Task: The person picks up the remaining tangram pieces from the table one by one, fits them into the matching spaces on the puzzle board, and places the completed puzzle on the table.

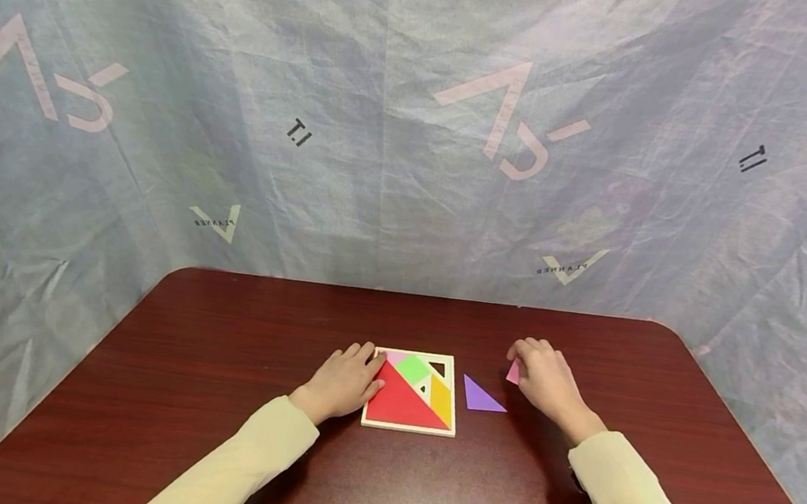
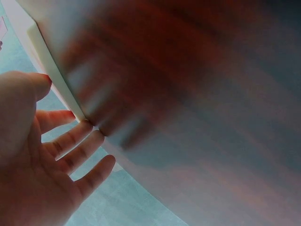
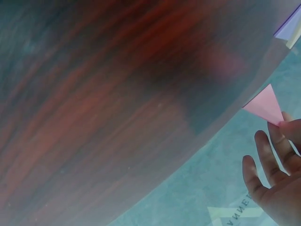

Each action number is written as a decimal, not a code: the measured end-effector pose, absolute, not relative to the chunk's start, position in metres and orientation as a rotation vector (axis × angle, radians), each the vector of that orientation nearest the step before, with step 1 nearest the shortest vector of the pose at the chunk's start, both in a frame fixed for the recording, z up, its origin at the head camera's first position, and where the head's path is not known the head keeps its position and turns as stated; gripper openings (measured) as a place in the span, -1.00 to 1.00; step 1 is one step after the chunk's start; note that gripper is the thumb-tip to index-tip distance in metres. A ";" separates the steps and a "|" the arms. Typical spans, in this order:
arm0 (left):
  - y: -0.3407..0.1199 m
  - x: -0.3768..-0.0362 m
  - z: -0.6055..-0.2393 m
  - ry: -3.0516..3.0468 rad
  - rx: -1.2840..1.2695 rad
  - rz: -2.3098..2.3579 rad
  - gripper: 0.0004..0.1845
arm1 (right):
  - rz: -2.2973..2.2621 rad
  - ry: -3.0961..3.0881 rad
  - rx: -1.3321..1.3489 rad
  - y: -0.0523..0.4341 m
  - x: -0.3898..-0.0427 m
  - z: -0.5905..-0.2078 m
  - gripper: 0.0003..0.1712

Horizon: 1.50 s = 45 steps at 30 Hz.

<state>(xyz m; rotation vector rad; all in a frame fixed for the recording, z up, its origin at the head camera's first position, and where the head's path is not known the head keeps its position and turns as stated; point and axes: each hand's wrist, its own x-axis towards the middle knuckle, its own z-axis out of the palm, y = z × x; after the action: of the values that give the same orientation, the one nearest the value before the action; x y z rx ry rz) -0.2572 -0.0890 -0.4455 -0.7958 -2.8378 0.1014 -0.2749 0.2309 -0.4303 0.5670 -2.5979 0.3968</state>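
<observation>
A white square tangram tray (image 1: 408,429) lies on the table. In it sit red (image 1: 400,399), light green (image 1: 413,368), yellow (image 1: 441,399) and pink pieces, with two triangular gaps toward the upper right and middle. My left hand (image 1: 342,381) rests at the tray's left side, its fingertips on the edge; in the left wrist view its fingers (image 2: 77,150) are spread and fairly straight along the rim. To the right of the tray, my right hand (image 1: 547,379) pinches a pink triangle (image 3: 265,104) between thumb and fingers, one pointed corner free.
Between the tray and my right hand, a purple triangle (image 1: 482,396) lies flat. The dark red wooden table (image 1: 212,329) has rounded far corners. Behind it hangs a grey printed cloth (image 1: 385,157), also along both sides.
</observation>
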 end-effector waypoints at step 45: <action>-0.088 -0.257 -0.446 -2.849 -0.792 0.122 -0.50 | 0.635 -2.533 0.686 0.167 -0.258 -0.423 -0.86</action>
<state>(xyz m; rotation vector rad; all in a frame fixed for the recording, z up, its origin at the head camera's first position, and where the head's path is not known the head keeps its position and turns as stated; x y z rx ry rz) -0.2565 -0.0880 -0.4459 -0.7921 -2.8495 0.1221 -0.2578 0.1666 -0.4234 0.6860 -2.5335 0.6352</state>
